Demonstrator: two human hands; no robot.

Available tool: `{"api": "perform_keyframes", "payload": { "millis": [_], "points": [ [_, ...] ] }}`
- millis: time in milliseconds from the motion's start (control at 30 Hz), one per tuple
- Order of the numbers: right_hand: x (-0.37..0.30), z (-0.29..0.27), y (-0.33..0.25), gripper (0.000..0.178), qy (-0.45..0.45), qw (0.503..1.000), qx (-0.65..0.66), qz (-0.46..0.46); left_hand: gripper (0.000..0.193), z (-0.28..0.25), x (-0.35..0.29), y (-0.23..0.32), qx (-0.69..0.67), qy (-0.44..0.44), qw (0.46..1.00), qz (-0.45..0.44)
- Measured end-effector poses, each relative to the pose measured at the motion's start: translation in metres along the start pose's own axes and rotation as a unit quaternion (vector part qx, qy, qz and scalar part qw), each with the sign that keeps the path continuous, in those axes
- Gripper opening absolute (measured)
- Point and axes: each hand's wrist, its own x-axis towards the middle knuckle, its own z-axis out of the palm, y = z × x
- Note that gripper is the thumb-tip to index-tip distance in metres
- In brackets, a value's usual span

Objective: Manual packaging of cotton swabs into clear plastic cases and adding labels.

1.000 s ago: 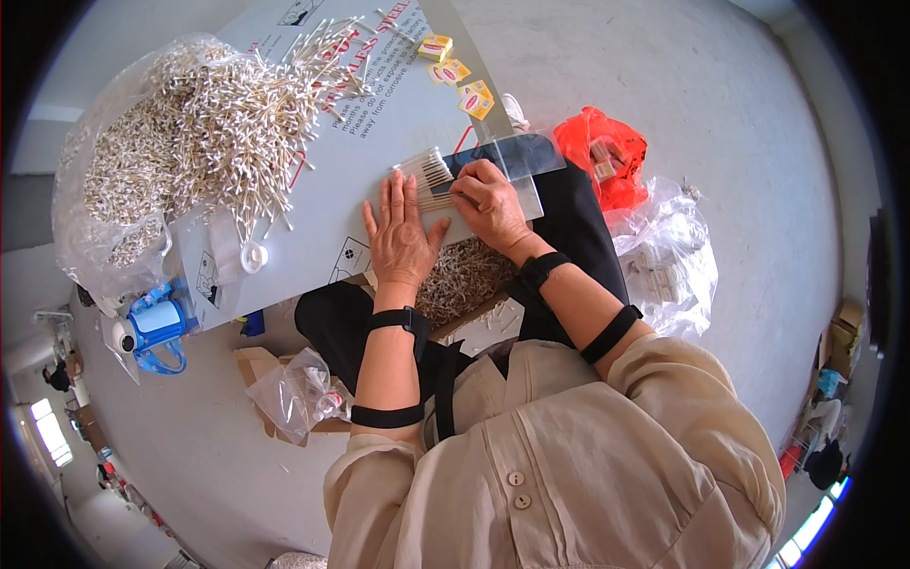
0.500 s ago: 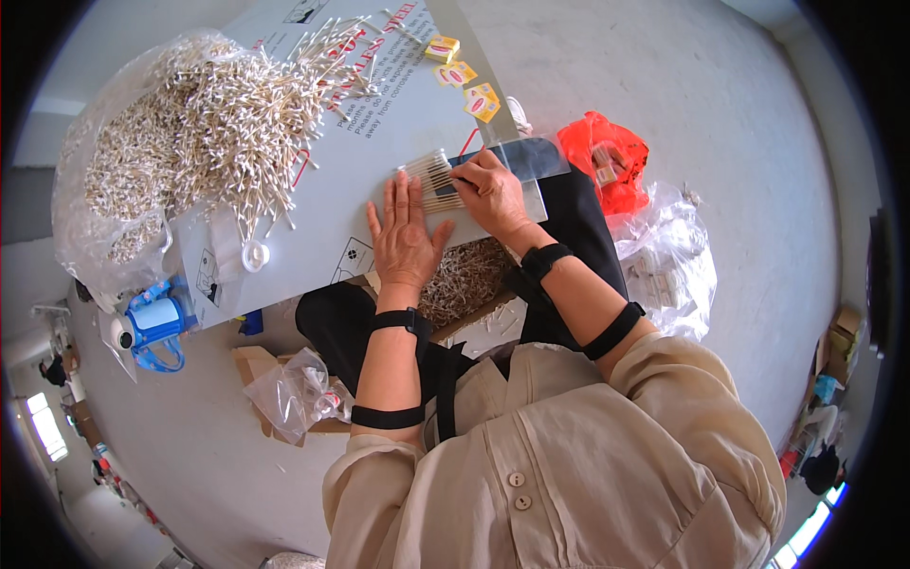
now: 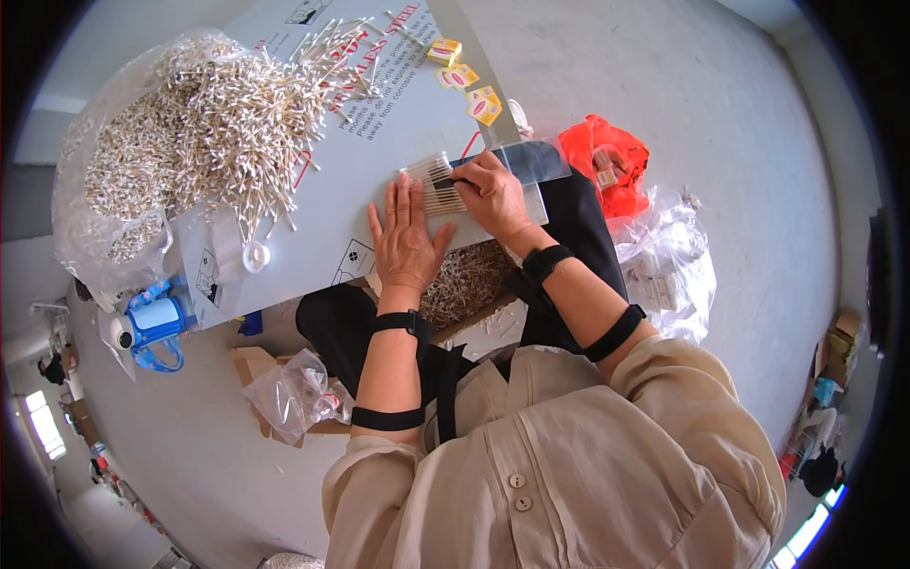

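Observation:
A flat row of cotton swabs (image 3: 439,199) lies side by side near the front right of the grey table (image 3: 322,218). My left hand (image 3: 406,248) rests palm down on the tabletop, fingers stretched out, its fingertips against the left end of the row. At the row's right end, my right hand (image 3: 497,197) has its fingers closed in a pinch; what they hold, if anything, is hidden. A dark strip shows among the swabs by those fingers. Below the table edge, a cardboard box of loose swabs (image 3: 464,284) sits between my forearms.
A big heap of swabs (image 3: 227,123) spills from a clear bag at the left. Small yellow boxes (image 3: 444,51) lie at the far edge. A white spool (image 3: 255,256) and blue bottle (image 3: 156,321) are at left; a red bag (image 3: 614,156) and clear bag (image 3: 668,270) at right.
Both hands keep nearly the same places and shapes. The whole view has shifted very slightly; nothing has been picked up or let go.

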Motion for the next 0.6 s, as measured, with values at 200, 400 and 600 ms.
{"api": "perform_keyframes", "payload": {
  "millis": [200, 400, 600],
  "points": [
    [0.0073, 0.0024, 0.0024, 0.013, -0.033, 0.998, -0.056, 0.006, 0.084, 0.0018, -0.0003, -0.0003, -0.006, 0.009, 1.0, 0.002],
    [0.009, 0.0049, 0.0035, 0.009, -0.033, 0.996, -0.076, 0.017, 0.082, 0.0011, -0.0006, 0.0, -0.008, 0.012, 1.0, 0.004],
    [0.0061, 0.0057, 0.0017, 0.005, -0.043, 0.995, -0.082, 0.02, 0.081, 0.0021, -0.0004, -0.0014, -0.009, 0.017, 1.0, 0.007]
  ]
}}
